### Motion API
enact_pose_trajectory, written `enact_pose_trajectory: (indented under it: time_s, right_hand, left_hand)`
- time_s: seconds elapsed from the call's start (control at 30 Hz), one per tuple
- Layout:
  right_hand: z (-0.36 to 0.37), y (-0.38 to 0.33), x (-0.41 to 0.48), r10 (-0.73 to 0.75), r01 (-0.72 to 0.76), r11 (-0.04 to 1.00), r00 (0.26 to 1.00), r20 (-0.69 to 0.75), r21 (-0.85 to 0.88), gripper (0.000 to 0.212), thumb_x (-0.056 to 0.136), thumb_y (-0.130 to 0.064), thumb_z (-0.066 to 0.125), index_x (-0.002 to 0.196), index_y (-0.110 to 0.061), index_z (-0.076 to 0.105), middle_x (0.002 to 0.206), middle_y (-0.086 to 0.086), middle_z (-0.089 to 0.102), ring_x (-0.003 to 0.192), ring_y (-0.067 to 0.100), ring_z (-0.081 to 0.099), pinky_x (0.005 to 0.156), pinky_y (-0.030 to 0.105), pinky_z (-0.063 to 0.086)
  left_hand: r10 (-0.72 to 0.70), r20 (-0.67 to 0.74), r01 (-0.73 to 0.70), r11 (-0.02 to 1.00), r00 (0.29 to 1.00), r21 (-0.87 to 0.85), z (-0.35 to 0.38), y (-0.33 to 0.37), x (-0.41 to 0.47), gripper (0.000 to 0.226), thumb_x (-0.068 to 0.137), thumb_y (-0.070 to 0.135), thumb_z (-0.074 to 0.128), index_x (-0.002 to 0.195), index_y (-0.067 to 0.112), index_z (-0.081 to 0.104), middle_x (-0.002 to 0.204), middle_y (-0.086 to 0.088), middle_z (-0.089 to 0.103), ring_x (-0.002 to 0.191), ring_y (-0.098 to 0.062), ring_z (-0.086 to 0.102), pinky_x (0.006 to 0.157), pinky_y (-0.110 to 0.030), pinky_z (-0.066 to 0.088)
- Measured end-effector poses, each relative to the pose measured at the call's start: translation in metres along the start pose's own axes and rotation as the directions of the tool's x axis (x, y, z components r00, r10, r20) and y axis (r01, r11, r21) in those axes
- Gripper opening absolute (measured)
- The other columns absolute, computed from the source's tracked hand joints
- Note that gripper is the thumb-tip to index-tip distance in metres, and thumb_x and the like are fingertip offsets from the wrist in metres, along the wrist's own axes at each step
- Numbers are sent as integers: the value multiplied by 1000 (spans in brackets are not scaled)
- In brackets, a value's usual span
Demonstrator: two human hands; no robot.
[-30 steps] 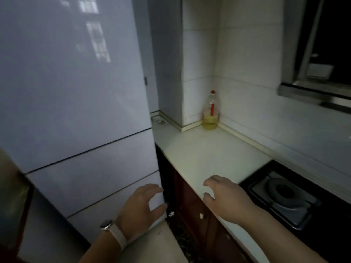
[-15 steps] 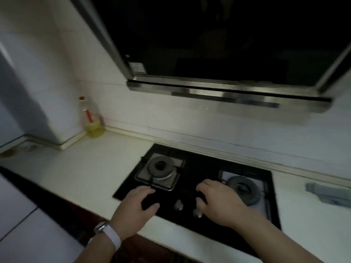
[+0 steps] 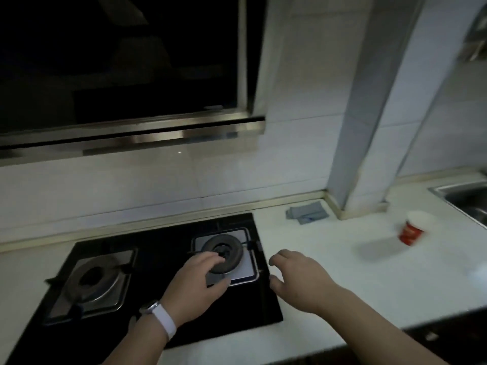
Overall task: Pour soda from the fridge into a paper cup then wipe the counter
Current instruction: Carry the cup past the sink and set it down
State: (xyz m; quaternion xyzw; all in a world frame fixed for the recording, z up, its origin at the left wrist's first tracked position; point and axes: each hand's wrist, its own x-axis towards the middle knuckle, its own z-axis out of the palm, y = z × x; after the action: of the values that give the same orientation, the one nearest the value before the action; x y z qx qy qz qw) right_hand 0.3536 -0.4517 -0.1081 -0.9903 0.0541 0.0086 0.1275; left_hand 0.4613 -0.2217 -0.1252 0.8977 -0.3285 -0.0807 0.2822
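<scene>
both hands out front, nothing in either. left hand (image 3: pixel 195 288) hovers over the right burner (image 3: pixel 232 250) of the hob (image 3: pixel 163 246), grip loose, half-curled on air. right hand (image 3: pixel 300 283) hangs just past the hob's edge above the white desk (image 3: pixel 329 262), grip relaxed and empty too. the paper cup (image 3: pixel 415 231), red with a white rim, stands on the desk well to the right, near the sink (image 3: pixel 461 198), blurred. no soda and no fridge in view, so i'd say the pour hasn't begun. the worry: an empty cup is light, so a stray forearm or a hard first glug could topple it, and fizz may foam over. the grey cloth (image 3: pixel 307 213) lies at the wall, apart from the cup, so a spill would spread first.
</scene>
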Motion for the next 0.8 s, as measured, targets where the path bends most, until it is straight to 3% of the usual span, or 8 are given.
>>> enact_pose_trajectory:
  time_s: [0.2, 0.3, 0.43, 0.57, 0.8]
  right_hand:
    - [-8, 39, -29, 242, -242, 970, 970, -35, 20, 42, 95, -43, 42, 130, -23, 51, 130, -3, 54, 117, 21, 51, 92, 35, 46]
    - [-8, 54, -45, 357, -357, 934, 934, -29, 15, 43, 95, -46, 42, 130, -23, 51, 131, -3, 53, 118, 22, 51, 92, 35, 46]
    - [-13, 70, -56, 488, -489, 872, 870, -67, 7, 43, 95, -46, 43, 131, -24, 51, 131, -5, 53, 118, 21, 51, 90, 34, 46]
    - [-17, 82, -59, 552, -555, 832, 828, -92, -1, 42, 94, -46, 44, 130, -25, 52, 131, -4, 54, 117, 21, 52, 89, 33, 46]
    - [-35, 115, -69, 612, -610, 790, 774, -163, 65, 42, 94, -44, 45, 131, -24, 52, 132, -5, 52, 120, 20, 51, 91, 34, 46]
  left_hand:
    - [156, 171, -161, 987, 973, 15, 28, 30, 61, 70, 74, 71, 45, 129, 30, 58, 137, 14, 49, 131, -7, 42, 109, -25, 33]
    - [214, 252, -222, 975, 944, 3, 46, 45, 84, 58, 82, 61, 57, 129, 29, 57, 140, 12, 47, 132, -8, 40, 105, -21, 29]
    - [309, 351, -318, 947, 884, -34, 67, 66, 113, 59, 80, 62, 53, 129, 30, 58, 141, 11, 47, 133, -9, 39, 105, -20, 29]
    - [391, 364, -400, 915, 845, -54, 76, 92, 138, 71, 73, 68, 45, 131, 28, 57, 143, 7, 47, 132, -11, 40, 109, -27, 33]
    - [496, 362, -522, 852, 790, -28, 96, 139, 163, 50, 89, 50, 60, 133, 27, 54, 144, 8, 46, 132, -10, 40, 108, -27, 33]
